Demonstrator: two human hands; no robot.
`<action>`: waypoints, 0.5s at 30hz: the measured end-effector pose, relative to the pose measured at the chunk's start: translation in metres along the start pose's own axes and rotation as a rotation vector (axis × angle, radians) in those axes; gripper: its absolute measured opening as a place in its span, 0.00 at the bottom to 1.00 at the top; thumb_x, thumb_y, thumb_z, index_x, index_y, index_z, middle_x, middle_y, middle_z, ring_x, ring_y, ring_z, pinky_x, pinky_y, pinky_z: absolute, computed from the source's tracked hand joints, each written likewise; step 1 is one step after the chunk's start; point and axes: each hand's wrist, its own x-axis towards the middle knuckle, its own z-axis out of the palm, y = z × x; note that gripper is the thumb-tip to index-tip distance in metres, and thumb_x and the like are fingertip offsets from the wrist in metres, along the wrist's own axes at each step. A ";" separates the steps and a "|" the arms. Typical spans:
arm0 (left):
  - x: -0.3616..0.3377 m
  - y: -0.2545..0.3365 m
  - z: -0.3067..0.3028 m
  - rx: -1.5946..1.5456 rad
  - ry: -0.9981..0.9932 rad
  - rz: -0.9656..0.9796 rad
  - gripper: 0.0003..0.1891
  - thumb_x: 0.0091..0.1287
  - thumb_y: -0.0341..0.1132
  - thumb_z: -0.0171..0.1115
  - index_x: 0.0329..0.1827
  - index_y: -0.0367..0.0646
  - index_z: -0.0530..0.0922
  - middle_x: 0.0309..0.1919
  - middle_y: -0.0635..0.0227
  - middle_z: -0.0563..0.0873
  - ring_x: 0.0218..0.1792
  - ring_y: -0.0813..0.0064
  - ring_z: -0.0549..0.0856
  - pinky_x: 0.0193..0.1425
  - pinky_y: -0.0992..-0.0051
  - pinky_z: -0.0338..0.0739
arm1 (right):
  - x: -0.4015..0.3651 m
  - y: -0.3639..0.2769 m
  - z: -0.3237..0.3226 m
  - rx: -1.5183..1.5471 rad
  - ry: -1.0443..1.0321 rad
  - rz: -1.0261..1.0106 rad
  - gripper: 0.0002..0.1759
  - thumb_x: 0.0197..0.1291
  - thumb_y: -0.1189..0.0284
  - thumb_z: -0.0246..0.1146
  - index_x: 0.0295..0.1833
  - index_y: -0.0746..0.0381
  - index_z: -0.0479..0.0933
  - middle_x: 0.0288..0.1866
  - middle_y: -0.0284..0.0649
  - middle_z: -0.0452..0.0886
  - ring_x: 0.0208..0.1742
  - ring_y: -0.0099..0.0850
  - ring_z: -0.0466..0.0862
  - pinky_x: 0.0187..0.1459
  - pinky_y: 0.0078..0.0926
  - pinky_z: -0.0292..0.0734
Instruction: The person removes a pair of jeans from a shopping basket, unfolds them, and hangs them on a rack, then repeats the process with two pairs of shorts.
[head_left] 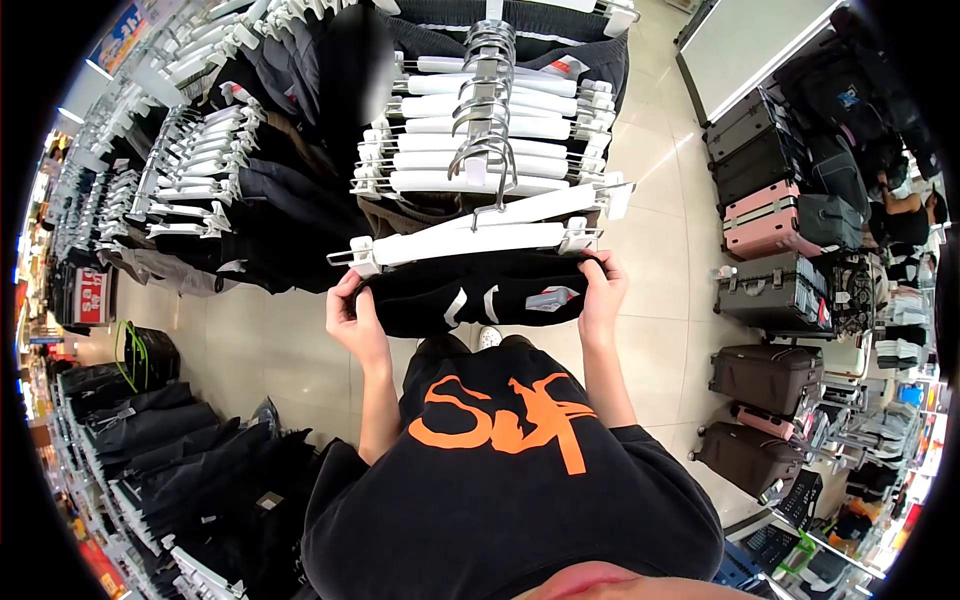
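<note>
A pair of black pants (420,298) with white drawstring ends and a pale label at the waist hangs from a white clip hanger (470,242). My left hand (352,318) is closed on the left end of the waistband, just below the hanger's clip. At the opposite end, my right hand (602,292) grips the waistband, thumb and fingers pinched on the cloth. The waist is spread wide between both hands. How far the legs reach down is hidden from this angle.
Beyond the pants, several white hangers (480,160) with clothes crowd a metal rail. More racked garments (190,190) stand to the left, and dark clothes (200,470) at lower left. Suitcases (765,295) line the right side of the tiled aisle (655,330). A person (905,215) is at far right.
</note>
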 end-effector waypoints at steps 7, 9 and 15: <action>0.008 0.003 -0.010 -0.005 -0.068 0.041 0.09 0.53 0.19 0.50 0.36 0.37 0.68 0.35 0.69 0.74 0.32 0.85 0.70 0.40 0.85 0.65 | -0.012 0.009 0.005 0.001 -0.058 0.047 0.02 0.44 0.82 0.51 0.26 0.67 0.70 0.26 0.33 0.73 0.28 0.17 0.67 0.33 0.13 0.62; 0.010 0.005 -0.011 0.002 -0.078 0.080 0.09 0.53 0.19 0.49 0.37 0.37 0.67 0.35 0.70 0.73 0.31 0.85 0.69 0.39 0.85 0.64 | -0.012 0.014 0.005 0.021 -0.078 0.076 0.02 0.44 0.83 0.52 0.26 0.67 0.69 0.28 0.34 0.75 0.29 0.17 0.68 0.33 0.13 0.63; 0.002 0.003 -0.010 -0.007 -0.048 0.105 0.08 0.53 0.19 0.49 0.36 0.37 0.67 0.35 0.68 0.73 0.34 0.84 0.71 0.41 0.85 0.64 | -0.013 0.003 0.012 0.047 -0.019 0.014 0.02 0.45 0.82 0.51 0.24 0.66 0.69 0.27 0.33 0.73 0.29 0.17 0.67 0.35 0.13 0.62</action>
